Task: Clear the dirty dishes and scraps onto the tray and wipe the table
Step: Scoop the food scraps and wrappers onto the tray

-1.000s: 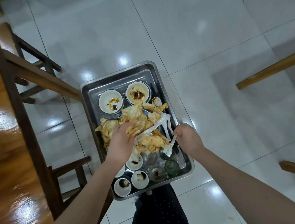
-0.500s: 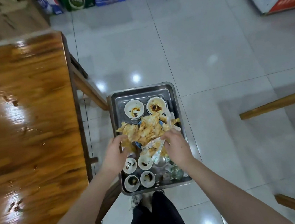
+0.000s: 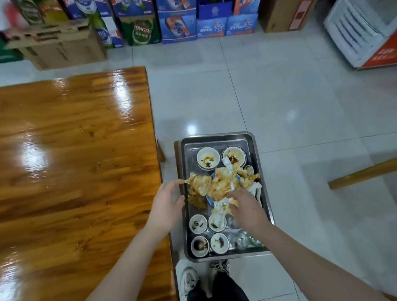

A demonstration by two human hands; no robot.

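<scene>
Standing with your shoes (image 3: 203, 277) just behind the tray (image 3: 186, 229), you had the little cups (image 3: 197, 224) nearest you, packed close in its near end. I think a quick shove could have tipped one, or pushed bits off the heap onto the floor.

Your right hand (image 3: 246, 209) was over the middle of the tray, with its fingers bent down onto the scraps (image 3: 218, 185). Whether they pinched any, I could not tell (the back of your hand hid them). Your left hand (image 3: 167, 200) hung just beside the tray's left rim, fingers loose and spread, holding nothing.

The scraps made a tall, messy heap that reached out to that rim. Past the heap sat two dirty bowls (image 3: 208, 158). The table (image 3: 58, 180) lay on your left, shiny, with small spots on it, so I think the wiping was not yet done.
</scene>
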